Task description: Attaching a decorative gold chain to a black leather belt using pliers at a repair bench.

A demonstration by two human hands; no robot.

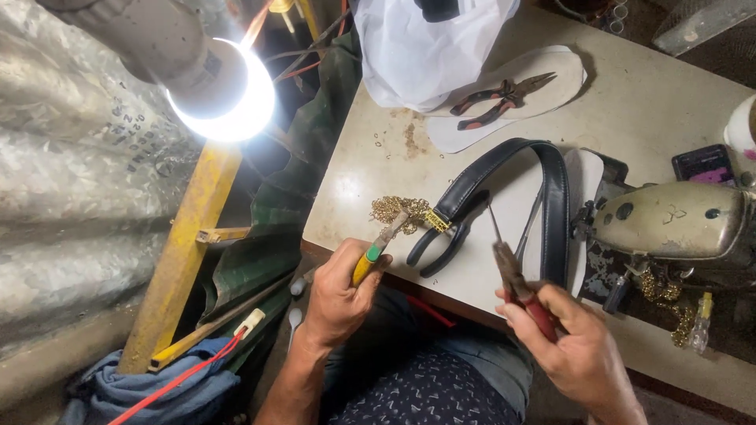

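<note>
Two hands at work: left hand (340, 287) closed on yellow-and-green-handled pliers (378, 245), tips in a tangle of gold chain (402, 208) at the black leather strap's (504, 169) end; right hand (579, 346) gripping red-handled needle-nose pliers (516, 279), poised just beside over the cream surface (654, 102).

Cream worktable (669, 102), corrugated metal wall (71, 173) (glaring bulb (224, 98) overhead).
</note>
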